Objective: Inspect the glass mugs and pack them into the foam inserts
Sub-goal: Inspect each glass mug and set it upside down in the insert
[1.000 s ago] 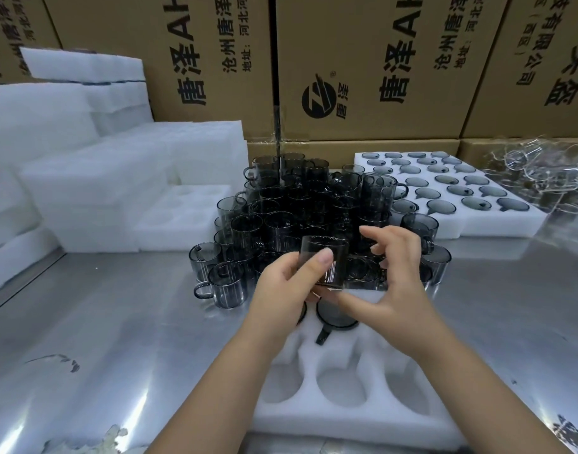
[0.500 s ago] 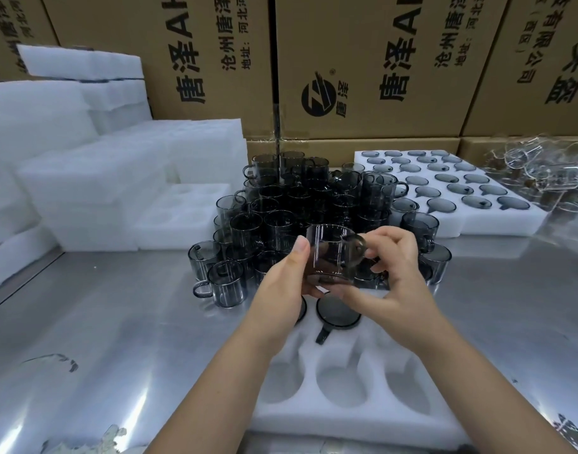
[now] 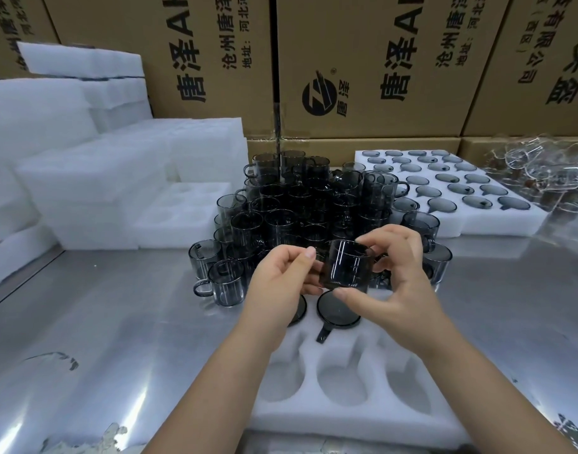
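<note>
L hand & R hand both pinch one smoked mug above foam insert; shiny steel table (cartons behind).

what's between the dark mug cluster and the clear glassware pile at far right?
A white foam insert, its pockets filled with packed dark mugs, lies between the dark mug cluster and the clear glassware. The head view shows it.

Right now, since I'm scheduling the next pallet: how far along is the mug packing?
Done: the far insert looks full, and two mugs sit in the near insert. In hand: left hand and right hand hold one mug. Left: the near insert's empty pockets and the big loose pile.
</note>
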